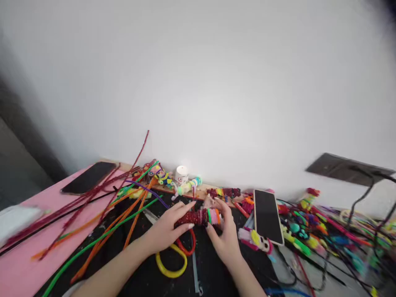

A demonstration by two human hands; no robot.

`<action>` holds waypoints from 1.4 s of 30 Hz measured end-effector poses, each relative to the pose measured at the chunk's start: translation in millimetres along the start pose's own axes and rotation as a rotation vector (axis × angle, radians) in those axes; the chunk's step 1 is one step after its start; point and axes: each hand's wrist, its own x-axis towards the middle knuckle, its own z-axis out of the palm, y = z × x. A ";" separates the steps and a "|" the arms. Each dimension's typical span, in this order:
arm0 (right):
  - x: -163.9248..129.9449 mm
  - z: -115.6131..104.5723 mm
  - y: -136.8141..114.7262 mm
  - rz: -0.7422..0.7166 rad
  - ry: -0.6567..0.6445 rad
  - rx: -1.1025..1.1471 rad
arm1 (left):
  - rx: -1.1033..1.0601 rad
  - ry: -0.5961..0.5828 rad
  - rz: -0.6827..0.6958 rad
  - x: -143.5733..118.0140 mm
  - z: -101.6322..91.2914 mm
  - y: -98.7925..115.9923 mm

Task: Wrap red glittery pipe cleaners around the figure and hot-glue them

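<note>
White wall backs the cluttered bench. At six o'clock both hands pinch a red coiled pipe-cleaner roll: left hand steadying, right hand at its coloured end; best kept tight, fingertips close.

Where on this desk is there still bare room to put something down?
One free patch: the pink surface at the near left, bordered by the dark phone and the long pipe cleaners. Another: the black mat just before the wrists, beside the yellow ring. Crowded: around both hands, left hand, right hand, and everything right of the second phone.
</note>
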 end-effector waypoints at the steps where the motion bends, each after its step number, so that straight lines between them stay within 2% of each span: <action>1: 0.8 -0.2 -1.2 -0.021 -0.015 -0.014 | -0.002 0.001 0.005 0.5 -0.8 0.2; 5: 3.9 -0.6 -5.4 -0.041 -0.033 -0.029 | -0.045 0.026 0.005 2.8 -2.1 -0.1; 11: 5.4 1.2 -6.6 0.019 0.025 0.022 | -0.136 0.074 -0.042 4.7 1.2 -3.3; 20: 0.5 7.4 -2.8 0.035 0.119 0.087 | -0.122 0.060 -0.043 5.1 1.6 -4.0; 28: 1.3 7.8 -6.6 0.025 0.124 0.075 | -0.145 0.034 -0.010 4.9 0.0 -0.8; 34: 1.7 9.7 -5.9 0.026 0.116 0.105 | -0.149 0.045 -0.005 6.0 0.1 -0.2; 42: 1.5 9.0 -7.1 0.004 0.135 0.038 | -0.145 0.060 -0.005 6.5 0.2 3.6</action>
